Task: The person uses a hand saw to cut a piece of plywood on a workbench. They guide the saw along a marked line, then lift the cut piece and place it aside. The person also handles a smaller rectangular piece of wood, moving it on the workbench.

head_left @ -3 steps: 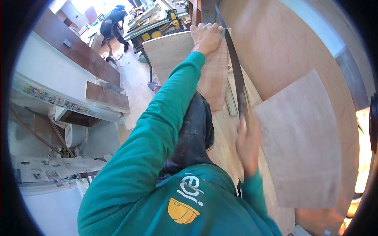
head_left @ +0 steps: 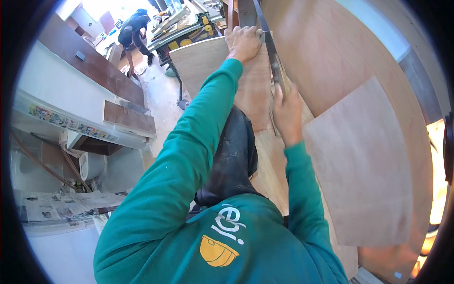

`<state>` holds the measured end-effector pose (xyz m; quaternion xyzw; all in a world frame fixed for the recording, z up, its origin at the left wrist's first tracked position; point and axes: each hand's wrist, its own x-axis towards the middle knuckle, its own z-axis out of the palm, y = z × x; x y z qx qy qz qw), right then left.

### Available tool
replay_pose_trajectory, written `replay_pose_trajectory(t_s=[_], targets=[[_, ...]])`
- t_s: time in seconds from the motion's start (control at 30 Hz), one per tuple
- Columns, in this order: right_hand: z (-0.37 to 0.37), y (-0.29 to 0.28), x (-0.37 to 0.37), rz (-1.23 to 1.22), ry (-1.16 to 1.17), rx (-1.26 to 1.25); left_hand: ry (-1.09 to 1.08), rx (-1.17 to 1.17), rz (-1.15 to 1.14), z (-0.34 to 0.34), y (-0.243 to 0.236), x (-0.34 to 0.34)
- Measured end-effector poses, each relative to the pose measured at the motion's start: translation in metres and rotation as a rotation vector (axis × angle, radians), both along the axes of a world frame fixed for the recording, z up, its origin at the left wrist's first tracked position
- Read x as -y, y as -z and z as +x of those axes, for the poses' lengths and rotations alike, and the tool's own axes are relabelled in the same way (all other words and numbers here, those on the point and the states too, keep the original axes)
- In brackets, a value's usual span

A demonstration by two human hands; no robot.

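A plywood board (head_left: 198, 71) stands ahead of my dark-trousered leg (head_left: 229, 146), which is bent against it. My left hand (head_left: 243, 43) grips the board's top edge with curled fingers, just left of a long dark saw blade (head_left: 269, 49). My right hand (head_left: 288, 113) is closed on the saw's wooden handle, with the blade reaching up and away along the board's right edge. The part of the handle inside my fingers is hidden. More pale wood (head_left: 269, 182) lies below the board and beside my leg.
A large brown panel (head_left: 326, 57) rises on the right, with a pale sheet (head_left: 359, 170) against it. A person (head_left: 132, 31) bends at the back left near a cluttered bench (head_left: 177, 40). Newspapers (head_left: 52, 206) and a white ledge with a plank (head_left: 123, 116) are on the left.
My right hand has pushed forward and up with the saw, away from my body. My left hand stays on the board's top edge, shifted very slightly.
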<state>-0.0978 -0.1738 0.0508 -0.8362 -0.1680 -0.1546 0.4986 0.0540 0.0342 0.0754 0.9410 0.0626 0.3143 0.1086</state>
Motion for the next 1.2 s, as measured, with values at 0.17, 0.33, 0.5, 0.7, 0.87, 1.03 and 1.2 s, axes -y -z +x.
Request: replay_pose_trajectory(t_s=[0.17, 0.33, 0.5, 0.7, 0.87, 1.03, 1.2], targets=[[-0.020, 0.007, -0.020, 0.048, 0.010, -0.047, -0.039, -0.039, 0.077, -0.001, -0.004, -0.034], [-0.178, 0.009, 0.076, -0.044, 0.018, -0.249, -0.047, 0.027, 0.081, -0.004, 0.009, -0.041], [-0.170, -0.014, 0.084, -0.104, 0.068, -0.319, -0.034, -0.017, 0.097, -0.010, 0.006, -0.031], [-0.023, 0.003, 0.000, 0.037, -0.010, -0.066, -0.004, -0.031, 0.071, -0.013, 0.000, -0.021], [-0.053, 0.002, 0.003, 0.034, -0.023, -0.109, -0.045, -0.049, 0.081, -0.016, -0.002, -0.039], [-0.172, 0.006, 0.088, -0.067, 0.041, -0.204, -0.044, -0.011, 0.072, -0.008, 0.005, -0.032], [-0.095, 0.011, 0.044, -0.029, -0.016, -0.262, -0.048, -0.017, 0.080, -0.013, 0.008, -0.034]])
